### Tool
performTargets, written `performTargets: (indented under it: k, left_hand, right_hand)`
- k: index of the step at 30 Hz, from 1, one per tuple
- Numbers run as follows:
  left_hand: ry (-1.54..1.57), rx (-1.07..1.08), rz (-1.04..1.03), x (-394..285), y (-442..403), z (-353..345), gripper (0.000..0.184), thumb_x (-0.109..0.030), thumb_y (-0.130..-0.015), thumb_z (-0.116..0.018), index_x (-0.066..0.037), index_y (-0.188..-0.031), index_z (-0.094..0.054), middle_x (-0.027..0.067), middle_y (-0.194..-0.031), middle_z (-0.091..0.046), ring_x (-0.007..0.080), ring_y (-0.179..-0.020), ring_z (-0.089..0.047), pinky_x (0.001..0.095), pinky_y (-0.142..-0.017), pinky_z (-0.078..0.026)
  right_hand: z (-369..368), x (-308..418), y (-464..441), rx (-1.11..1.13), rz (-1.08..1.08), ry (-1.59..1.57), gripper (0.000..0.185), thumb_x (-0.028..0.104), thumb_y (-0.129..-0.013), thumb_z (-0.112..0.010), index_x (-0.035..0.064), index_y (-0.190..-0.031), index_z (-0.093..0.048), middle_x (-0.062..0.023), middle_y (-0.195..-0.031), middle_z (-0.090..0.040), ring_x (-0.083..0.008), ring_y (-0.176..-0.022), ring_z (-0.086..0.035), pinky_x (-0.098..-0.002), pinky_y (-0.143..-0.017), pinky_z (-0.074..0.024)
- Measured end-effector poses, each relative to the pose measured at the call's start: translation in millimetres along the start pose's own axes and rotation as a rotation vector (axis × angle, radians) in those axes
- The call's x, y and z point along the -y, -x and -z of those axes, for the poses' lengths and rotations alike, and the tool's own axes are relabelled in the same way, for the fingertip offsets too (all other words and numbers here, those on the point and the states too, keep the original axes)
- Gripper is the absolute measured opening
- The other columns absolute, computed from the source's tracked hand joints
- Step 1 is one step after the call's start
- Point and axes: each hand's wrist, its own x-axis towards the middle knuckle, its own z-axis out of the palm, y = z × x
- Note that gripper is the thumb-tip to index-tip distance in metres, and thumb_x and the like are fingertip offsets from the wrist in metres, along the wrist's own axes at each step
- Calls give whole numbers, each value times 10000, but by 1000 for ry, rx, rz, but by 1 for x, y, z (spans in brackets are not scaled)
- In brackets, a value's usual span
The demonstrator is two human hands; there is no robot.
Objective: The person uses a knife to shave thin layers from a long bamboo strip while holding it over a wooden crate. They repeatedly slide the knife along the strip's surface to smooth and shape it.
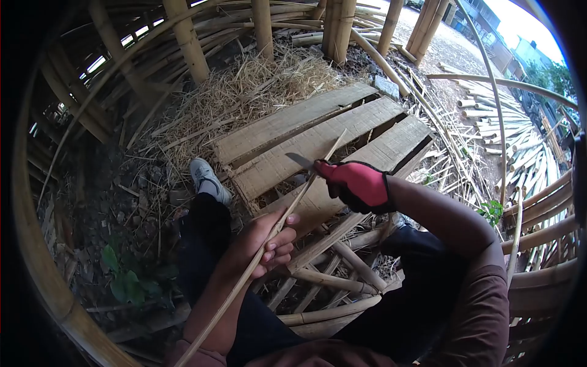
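A long, thin bamboo strip runs slantwise from the lower left up over a slatted wooden bench. My bare left hand is closed around the strip at about its middle. In a red and black glove, my right hand grips a knife, whose blade points up and left, past the strip. The glove lies against the strip near its upper end; whether the blade touches it I cannot tell. The knife's handle is hidden inside the glove.
Straw-like shavings are heaped behind the bench. Upright bamboo poles stand along the back, and cut bamboo poles lie stacked at the right. A curved bamboo pole crosses the left edge. A shoe rests left of the bench.
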Motion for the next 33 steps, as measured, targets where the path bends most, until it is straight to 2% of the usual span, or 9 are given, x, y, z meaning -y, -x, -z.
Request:
performTargets:
  k: [6,10,14,16,22,24,26,29,33]
  left_hand:
    - [52,-46,6,1,-2,-3,235,-276,-1057,-299,-116,-945,-431,-80,-460,-340,26,-311,-283,170,-312,-220]
    - [11,-51,-8,1,1,-4,243,-285,-1058,-303,-117,-942,-433,-82,-465,-341,25,-316,-280,170,-312,-220]
    - [35,-34,-10,0,-2,-3,242,-282,-1058,-305,-118,-936,-435,-85,-469,-339,25,-319,-273,172,-311,-219]
    - [0,-72,-11,0,-1,-6,245,-280,-1059,-303,-118,-932,-436,-87,-470,-335,25,-320,-269,172,-312,-221]
    - [-21,-94,-12,-1,-6,-10,245,-280,-1060,-306,-118,-930,-436,-88,-468,-331,24,-321,-264,166,-315,-225]
    - [-29,-95,-22,-2,-3,-10,249,-285,-1061,-305,-118,-929,-435,-88,-468,-333,24,-322,-263,166,-315,-227]
    - [-47,-102,-20,-2,-3,-9,253,-289,-1062,-304,-119,-927,-434,-88,-467,-334,24,-322,-261,165,-314,-229]
    - [-5,-75,-13,-2,-8,-7,239,-275,-1060,-308,-120,-929,-434,-86,-465,-343,27,-319,-272,167,-310,-233]
    - [-13,-87,-20,-3,-9,-7,240,-275,-1057,-315,-120,-924,-440,-84,-463,-352,27,-313,-292,167,-306,-232]
  right_hand:
    - [14,-1,-17,-62,81,29,603,694,-880,-483,108,-772,-574,43,-516,-368,-99,-383,-314,-280,-378,-237]
    - [-11,13,12,-10,-36,56,592,686,-896,-467,119,-745,-546,57,-501,-363,-80,-375,-316,-263,-367,-244]
    - [8,-3,-10,-94,79,-10,604,687,-871,-507,100,-744,-570,44,-512,-370,-102,-373,-301,-280,-373,-224]
    - [-20,6,17,45,-5,-6,596,692,-884,-484,125,-710,-539,60,-497,-357,-77,-381,-319,-265,-371,-244]
    - [8,-3,-11,-121,70,-52,627,699,-859,-511,83,-757,-570,23,-535,-394,-117,-403,-339,-294,-395,-246]
    - [-24,7,21,6,-63,-82,585,668,-901,-483,113,-727,-544,55,-511,-368,-77,-392,-316,-262,-383,-242]
    - [-6,1,3,38,29,94,632,705,-860,-504,83,-770,-574,21,-534,-379,-114,-407,-324,-297,-404,-251]
    - [7,-5,-11,-196,28,-97,588,661,-880,-514,88,-762,-577,24,-553,-399,-106,-421,-340,-289,-412,-261]
    - [-12,6,19,156,5,154,597,666,-876,-516,87,-751,-588,16,-554,-411,-116,-442,-370,-289,-424,-290]
